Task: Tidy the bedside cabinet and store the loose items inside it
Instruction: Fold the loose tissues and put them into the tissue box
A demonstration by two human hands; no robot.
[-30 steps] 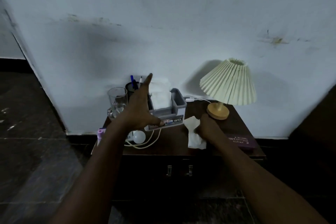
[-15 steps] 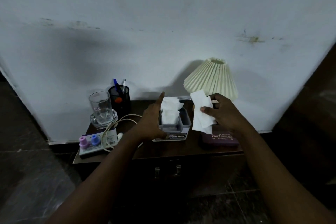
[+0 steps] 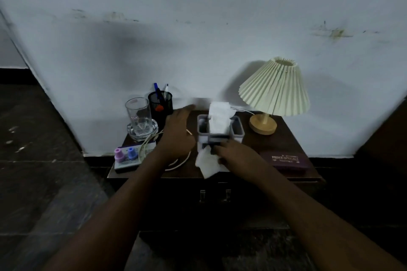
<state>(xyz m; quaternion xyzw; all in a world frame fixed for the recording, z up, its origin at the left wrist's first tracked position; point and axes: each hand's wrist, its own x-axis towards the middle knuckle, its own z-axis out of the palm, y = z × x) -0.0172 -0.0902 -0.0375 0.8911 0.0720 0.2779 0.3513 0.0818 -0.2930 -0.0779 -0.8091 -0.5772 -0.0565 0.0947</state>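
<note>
A dark wooden bedside cabinet (image 3: 259, 145) stands against the white wall. In the middle of its top sits a grey tissue holder (image 3: 237, 132) with white tissues sticking up. My right hand (image 3: 233, 153) holds a loose white tissue (image 3: 207, 164) down on the top in front of the holder. My left hand (image 3: 177, 132) hovers flat with straight fingers just left of the holder, above a white cable (image 3: 178, 164). A purple glasses case (image 3: 286, 160) lies at the right front.
A glass (image 3: 137, 114) on a glass dish and a black pen cup (image 3: 159, 104) stand at the back left. A small box with pink and blue bottles (image 3: 124, 155) lies at the left front. A pleated lamp (image 3: 274, 90) stands back right. Two drawer handles (image 3: 214, 194) show below.
My right hand has brought the loose tissue down from beside the lamp to the cabinet top in front of the holder. My left hand has let go of the holder and moved left.
</note>
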